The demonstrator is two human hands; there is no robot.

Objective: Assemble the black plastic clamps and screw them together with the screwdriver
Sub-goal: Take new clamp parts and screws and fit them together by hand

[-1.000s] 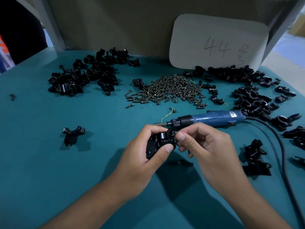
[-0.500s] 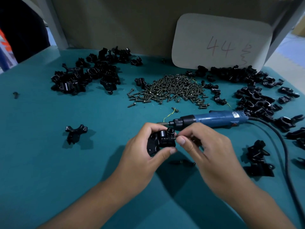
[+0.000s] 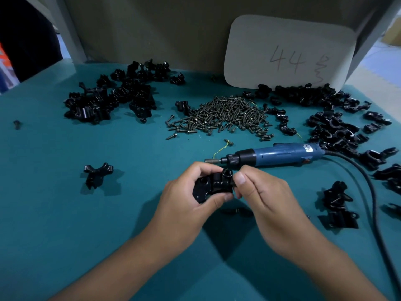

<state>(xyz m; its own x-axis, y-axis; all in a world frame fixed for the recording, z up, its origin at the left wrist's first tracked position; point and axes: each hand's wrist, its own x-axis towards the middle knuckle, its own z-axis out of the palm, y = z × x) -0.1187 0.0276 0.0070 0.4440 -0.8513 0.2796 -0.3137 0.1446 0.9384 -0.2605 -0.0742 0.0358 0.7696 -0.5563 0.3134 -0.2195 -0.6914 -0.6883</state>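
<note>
I see my left hand (image 3: 184, 198) gripping a black clamp (image 3: 213, 184) above the teal table (image 3: 65, 224), its long axis left-right; right hand (image 3: 262, 200) pinches its right end. Just beyond the grip lies the blue screwdriver (image 3: 275, 154), bit pointing left; farther back the screw pile (image 3: 223, 115), cardboard wall (image 3: 152, 29) behind.

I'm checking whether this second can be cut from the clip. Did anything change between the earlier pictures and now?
Hardly anything. The left hand still grips the black plastic clamp assembly, and the right hand still pinches at its right end; no grip was taken or released. The blue electric screwdriver stays lying on the teal table behind the hands, beside the pile of dark screws.
</note>
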